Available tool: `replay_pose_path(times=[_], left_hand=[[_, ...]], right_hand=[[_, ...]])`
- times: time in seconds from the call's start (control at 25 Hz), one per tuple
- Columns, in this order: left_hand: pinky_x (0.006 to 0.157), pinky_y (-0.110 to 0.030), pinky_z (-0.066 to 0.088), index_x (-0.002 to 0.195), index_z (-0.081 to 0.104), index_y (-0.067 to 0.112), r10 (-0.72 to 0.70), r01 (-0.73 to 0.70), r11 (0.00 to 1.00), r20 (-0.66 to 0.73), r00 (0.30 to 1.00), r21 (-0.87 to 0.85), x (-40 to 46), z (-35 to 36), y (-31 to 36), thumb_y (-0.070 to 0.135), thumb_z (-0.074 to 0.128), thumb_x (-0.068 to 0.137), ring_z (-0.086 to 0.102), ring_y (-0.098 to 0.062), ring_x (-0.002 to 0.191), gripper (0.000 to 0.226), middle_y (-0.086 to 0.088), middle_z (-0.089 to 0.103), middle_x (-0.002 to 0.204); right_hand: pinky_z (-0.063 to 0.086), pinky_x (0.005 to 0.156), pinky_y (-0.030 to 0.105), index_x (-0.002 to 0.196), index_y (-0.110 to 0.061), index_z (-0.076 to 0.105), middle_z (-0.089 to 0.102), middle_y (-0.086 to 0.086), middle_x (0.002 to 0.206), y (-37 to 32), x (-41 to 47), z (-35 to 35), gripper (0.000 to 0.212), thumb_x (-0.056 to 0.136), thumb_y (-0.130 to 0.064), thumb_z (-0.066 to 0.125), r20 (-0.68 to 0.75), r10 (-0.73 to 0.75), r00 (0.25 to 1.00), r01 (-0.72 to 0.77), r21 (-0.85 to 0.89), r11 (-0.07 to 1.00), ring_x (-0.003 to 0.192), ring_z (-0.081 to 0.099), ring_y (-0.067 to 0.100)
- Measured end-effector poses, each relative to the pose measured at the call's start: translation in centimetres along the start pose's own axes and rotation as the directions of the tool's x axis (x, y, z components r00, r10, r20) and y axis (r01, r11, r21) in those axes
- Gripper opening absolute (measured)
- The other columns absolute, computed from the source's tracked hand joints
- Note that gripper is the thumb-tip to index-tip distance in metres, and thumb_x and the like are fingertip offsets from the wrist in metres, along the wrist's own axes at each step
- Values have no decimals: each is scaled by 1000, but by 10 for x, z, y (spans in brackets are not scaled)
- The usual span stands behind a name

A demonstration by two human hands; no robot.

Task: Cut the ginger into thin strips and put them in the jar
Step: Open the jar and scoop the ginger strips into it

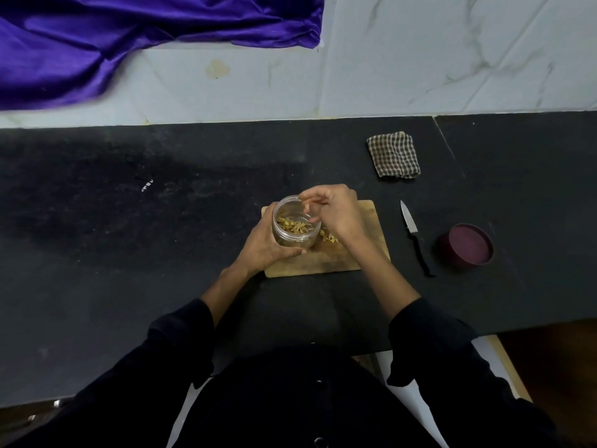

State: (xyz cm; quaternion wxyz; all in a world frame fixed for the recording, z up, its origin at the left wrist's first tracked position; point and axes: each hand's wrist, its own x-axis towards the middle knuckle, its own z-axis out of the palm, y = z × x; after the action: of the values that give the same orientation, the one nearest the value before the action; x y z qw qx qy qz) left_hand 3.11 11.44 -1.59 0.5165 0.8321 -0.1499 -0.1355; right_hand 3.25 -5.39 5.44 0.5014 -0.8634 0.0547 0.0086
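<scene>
A clear plastic jar [292, 236] stands on the left part of the wooden cutting board [355, 253], with yellowish ginger strips [294, 226] inside it. My left hand [263, 245] grips the jar from the left and below. My right hand [336, 210] hovers over the jar's mouth with fingers loosely bent and pointing into the opening; whether they pinch any strips is hard to see. A few more ginger strips [329, 237] lie on the board just right of the jar, partly hidden under my right hand.
A small knife [412, 232] with a black handle lies on the black counter right of the board. Further right sits the maroon jar lid [465, 248]. A folded checked cloth [393, 155] lies at the back. Purple fabric [129, 43] drapes the wall.
</scene>
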Motion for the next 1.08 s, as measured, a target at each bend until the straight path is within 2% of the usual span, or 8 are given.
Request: replay_pose_path(times=[0.08, 0.2, 0.32, 0.48, 0.6, 0.76, 0.96, 1.08], left_hand=[[89, -5, 35, 127, 34, 39, -2, 2, 1000, -25, 1000, -3, -1, -1, -1, 28, 91, 59, 46, 19, 110, 90, 30, 47, 119], [90, -4, 35, 133, 38, 30, -11, 10, 1000, -57, 998, -9, -2, -6, -4, 28, 91, 59, 45, 19, 111, 91, 33, 45, 119], [89, -6, 33, 138, 35, 26, -44, 44, 999, -34, 998, -4, -2, -9, -7, 28, 91, 59, 43, 22, 109, 97, 34, 43, 119], [85, -1, 31, 137, 32, 29, -54, 54, 998, -23, 998, 16, -1, -8, -5, 25, 90, 61, 40, 26, 106, 96, 35, 40, 117], [85, 1, 32, 136, 32, 28, -53, 54, 998, -34, 998, 18, -2, -7, -7, 23, 90, 61, 41, 25, 108, 95, 33, 41, 120], [87, -1, 34, 141, 31, 24, -56, 56, 998, -35, 998, 16, -1, -7, -9, 27, 91, 60, 42, 22, 111, 101, 32, 43, 121], [92, -8, 34, 141, 30, 24, -52, 53, 998, -27, 998, 18, 0, -7, -11, 28, 91, 59, 43, 15, 114, 102, 28, 45, 124], [91, -7, 33, 142, 29, 23, -59, 59, 998, -27, 998, 13, -1, -7, -11, 27, 90, 60, 42, 17, 113, 103, 30, 43, 123]], right_hand=[[60, 76, 25, 106, -9, 75, 74, 1, 98, 6, 1, -8, 24, 92, 4, 60, -74, -3, 997, 3, 4, 1000, 85, 71, 10], [53, 96, 27, 116, -8, 71, 71, 5, 116, 29, 7, -25, 38, 90, 10, 51, -116, -7, 993, -21, -240, 970, 105, 67, 14], [46, 102, 28, 126, -8, 65, 61, 6, 131, 57, 13, -22, 40, 92, 5, 48, 75, 28, 997, 17, -546, 838, 117, 60, 20], [41, 107, 37, 138, -10, 54, 46, 7, 145, 68, 15, 6, 37, 104, -21, 43, 251, 11, 968, 156, -634, 758, 129, 49, 24], [46, 102, 38, 136, -10, 57, 52, 6, 139, 82, 3, 11, 38, 103, -24, 47, 283, -108, 953, 274, -653, 707, 126, 49, 24], [54, 84, 40, 105, -3, 74, 69, 12, 108, 105, -14, -5, 20, 92, -8, 60, 266, -280, 923, 386, -626, 678, 100, 64, 31], [42, 103, 26, 115, -4, 72, 68, 7, 122, 93, -18, -34, 33, 89, 5, 55, 80, -123, 989, 146, -495, 857, 113, 62, 21], [43, 104, 33, 119, -7, 70, 66, 11, 127, 93, -19, -50, 43, 86, 10, 47, -102, 99, 990, -137, -492, 860, 118, 60, 28]])
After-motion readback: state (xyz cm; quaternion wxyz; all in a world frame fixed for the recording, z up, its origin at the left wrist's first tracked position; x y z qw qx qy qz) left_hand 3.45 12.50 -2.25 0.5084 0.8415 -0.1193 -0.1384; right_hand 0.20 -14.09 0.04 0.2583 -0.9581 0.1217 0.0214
